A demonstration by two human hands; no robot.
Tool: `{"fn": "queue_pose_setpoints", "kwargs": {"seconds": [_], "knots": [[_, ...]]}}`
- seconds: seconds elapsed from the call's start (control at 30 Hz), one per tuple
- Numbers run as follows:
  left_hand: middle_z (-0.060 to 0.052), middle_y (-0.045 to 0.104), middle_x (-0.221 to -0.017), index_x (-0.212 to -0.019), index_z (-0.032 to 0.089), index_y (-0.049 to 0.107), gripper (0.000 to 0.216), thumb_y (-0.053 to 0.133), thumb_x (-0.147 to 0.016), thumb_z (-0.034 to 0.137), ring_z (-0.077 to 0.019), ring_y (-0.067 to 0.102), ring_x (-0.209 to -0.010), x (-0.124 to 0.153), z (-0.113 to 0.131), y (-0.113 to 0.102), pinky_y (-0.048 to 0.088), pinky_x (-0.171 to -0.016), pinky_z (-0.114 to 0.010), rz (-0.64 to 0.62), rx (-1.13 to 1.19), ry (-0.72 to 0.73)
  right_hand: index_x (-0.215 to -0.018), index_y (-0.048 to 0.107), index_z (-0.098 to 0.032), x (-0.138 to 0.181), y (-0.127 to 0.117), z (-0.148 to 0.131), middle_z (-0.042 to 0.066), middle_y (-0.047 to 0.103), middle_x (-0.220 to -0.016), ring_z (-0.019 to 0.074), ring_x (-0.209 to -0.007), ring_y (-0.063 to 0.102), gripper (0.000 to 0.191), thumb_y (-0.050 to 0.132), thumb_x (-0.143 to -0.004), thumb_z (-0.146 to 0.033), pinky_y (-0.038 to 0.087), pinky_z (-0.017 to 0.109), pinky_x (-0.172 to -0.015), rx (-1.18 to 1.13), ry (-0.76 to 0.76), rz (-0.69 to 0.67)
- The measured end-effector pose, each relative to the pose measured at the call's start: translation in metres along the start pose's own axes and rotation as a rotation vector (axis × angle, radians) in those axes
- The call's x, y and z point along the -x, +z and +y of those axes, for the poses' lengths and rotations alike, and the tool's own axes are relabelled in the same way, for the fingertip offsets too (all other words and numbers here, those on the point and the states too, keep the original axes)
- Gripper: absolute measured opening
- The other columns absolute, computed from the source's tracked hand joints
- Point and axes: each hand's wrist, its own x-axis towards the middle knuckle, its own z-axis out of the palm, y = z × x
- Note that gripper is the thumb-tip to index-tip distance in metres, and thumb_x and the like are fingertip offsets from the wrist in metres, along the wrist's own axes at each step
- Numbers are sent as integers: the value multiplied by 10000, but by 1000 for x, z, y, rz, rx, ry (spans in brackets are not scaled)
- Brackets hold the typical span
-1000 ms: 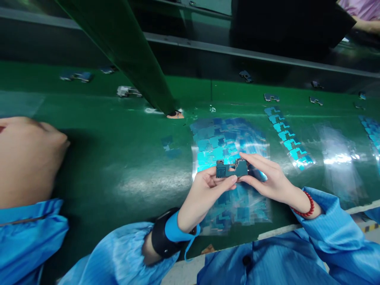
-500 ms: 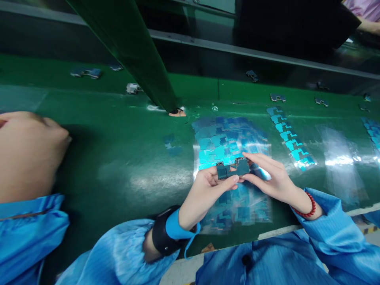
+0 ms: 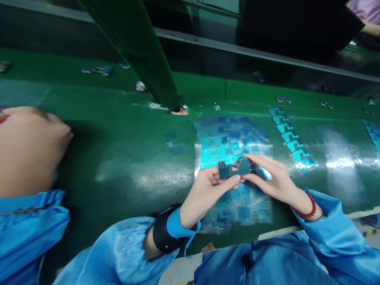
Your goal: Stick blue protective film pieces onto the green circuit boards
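A small dark green circuit board (image 3: 245,168) with a notch along one edge is held level above sheets of blue adhesive film pieces (image 3: 219,152). My left hand (image 3: 209,188) grips its left end, thumb along the near edge and fingers beneath. At the right end, my right hand (image 3: 271,174) has thumb and forefinger closed on the board's edge. The film sheets lie fanned under both hands, partly hidden by them. A black and blue wrist band (image 3: 170,229) is on my left wrist, and a red bead bracelet (image 3: 310,208) on my right.
Several circuit boards (image 3: 283,99) lie along the green strip at the back. A green post (image 3: 160,67) rises from the table. To the right are a narrow film strip (image 3: 292,140) and clear sheets (image 3: 344,166). A co-worker's hand (image 3: 32,150) is at left.
The boards on the back strip have shifted right relative to the post, and another shows at the far left. My hands keep nearly the same hold on the circuit board. The view has moved slightly.
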Motion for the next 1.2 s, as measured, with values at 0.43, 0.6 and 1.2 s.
{"fn": "queue_pose_setpoints", "kwargs": {"seconds": [0.43,0.6,1.2], "knots": [[-45,760,-846,-870,158,735,218,794,-687,261,-178,711,-755,0,1,-1,566,-698,-227,-13,-14,5,-1288,529,-219,-1,-1,1,91,667,-1020,199,-859,633,438,616,-866,-300,544,357,-788,5,1,-1],[-53,749,-961,-911,169,746,229,791,-694,228,-208,700,-919,0,4,-2,545,-845,-253,-106,-6,34,-1288,529,-197,-1,-2,3,104,661,-1066,198,-880,637,449,632,-856,-261,544,348,-801,3,-13,0],[-104,737,-951,-848,129,713,385,807,-648,445,-298,680,-958,-8,5,-3,547,-838,-324,-90,153,-74,-1208,563,-191,-3,-6,15,106,669,-1096,207,-1005,633,446,672,-816,-376,525,331,-883,61,-122,25]]}}
